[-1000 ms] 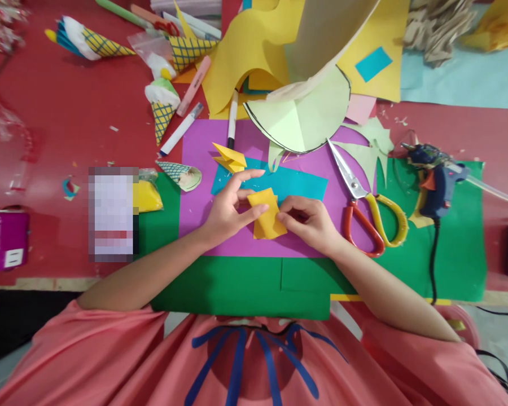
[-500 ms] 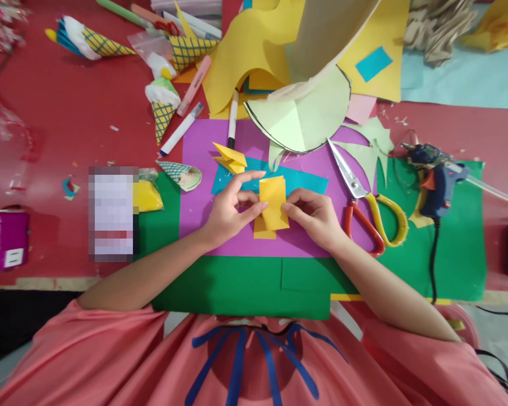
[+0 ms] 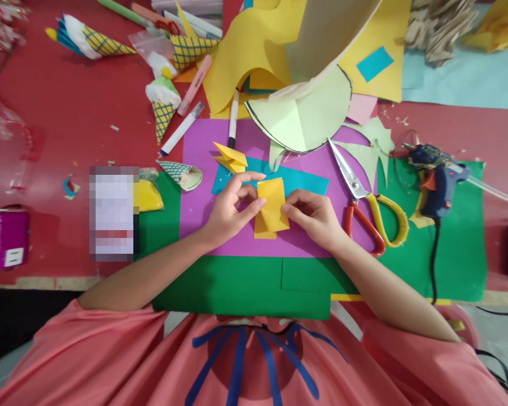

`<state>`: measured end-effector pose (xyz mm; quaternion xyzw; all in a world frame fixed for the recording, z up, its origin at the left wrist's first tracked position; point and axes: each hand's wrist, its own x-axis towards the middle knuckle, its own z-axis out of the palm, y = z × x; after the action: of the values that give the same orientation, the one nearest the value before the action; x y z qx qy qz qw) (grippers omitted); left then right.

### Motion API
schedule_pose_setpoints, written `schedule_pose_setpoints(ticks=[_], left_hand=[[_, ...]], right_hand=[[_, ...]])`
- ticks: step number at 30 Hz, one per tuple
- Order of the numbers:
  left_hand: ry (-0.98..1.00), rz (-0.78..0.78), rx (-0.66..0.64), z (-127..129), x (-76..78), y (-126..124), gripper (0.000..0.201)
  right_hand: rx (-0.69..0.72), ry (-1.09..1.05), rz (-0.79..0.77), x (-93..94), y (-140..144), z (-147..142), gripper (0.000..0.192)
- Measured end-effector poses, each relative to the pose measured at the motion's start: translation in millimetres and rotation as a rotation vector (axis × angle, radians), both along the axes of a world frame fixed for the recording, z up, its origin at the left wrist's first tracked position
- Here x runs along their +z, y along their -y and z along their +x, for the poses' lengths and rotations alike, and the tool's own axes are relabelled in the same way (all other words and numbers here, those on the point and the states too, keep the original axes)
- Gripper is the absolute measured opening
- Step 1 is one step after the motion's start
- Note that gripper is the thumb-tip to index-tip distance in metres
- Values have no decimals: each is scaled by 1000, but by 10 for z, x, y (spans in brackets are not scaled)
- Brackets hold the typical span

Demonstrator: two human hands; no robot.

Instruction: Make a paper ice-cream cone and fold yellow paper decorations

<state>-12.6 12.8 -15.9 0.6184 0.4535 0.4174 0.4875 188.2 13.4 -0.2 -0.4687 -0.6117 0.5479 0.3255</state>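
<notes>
A small folded piece of yellow paper (image 3: 274, 203) is held upright between my two hands. My left hand (image 3: 236, 206) pinches its left edge between thumb and fingers, the index finger reaching over the top. On the opposite edge, my right hand (image 3: 311, 214) grips with thumb and curled fingers. Below it, a second yellow flap (image 3: 265, 230) shows; I cannot tell whether it is joined. Under the hands lie a blue paper strip (image 3: 307, 179) and a purple sheet (image 3: 195, 225). Another folded yellow paper piece (image 3: 232, 159) rests just beyond my left hand.
Scissors (image 3: 355, 189) with red and yellow handles lie right of my right hand. Farther right is a blue glue gun (image 3: 438, 189) with its cord. A pale green paper half-circle (image 3: 309, 113), markers (image 3: 182, 128) and paper cones (image 3: 164, 115) lie beyond. Green sheets (image 3: 237, 287) cover the near edge.
The yellow paper has tilted slightly and its top has shifted a little left and down between my fingers. Both hands keep nearly the same place and grip.
</notes>
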Motion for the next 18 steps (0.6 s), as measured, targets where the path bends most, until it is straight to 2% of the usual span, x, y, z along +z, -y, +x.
schedule_pose_setpoints(ticks=[6,18], left_hand=[[-3,17,60,3,-8,-23,40],[-5,39,83,-12,3,-19,30]], right_hand=[[19,5,10,10,-6,3,19],[37,6,7,20,-8,3,16]])
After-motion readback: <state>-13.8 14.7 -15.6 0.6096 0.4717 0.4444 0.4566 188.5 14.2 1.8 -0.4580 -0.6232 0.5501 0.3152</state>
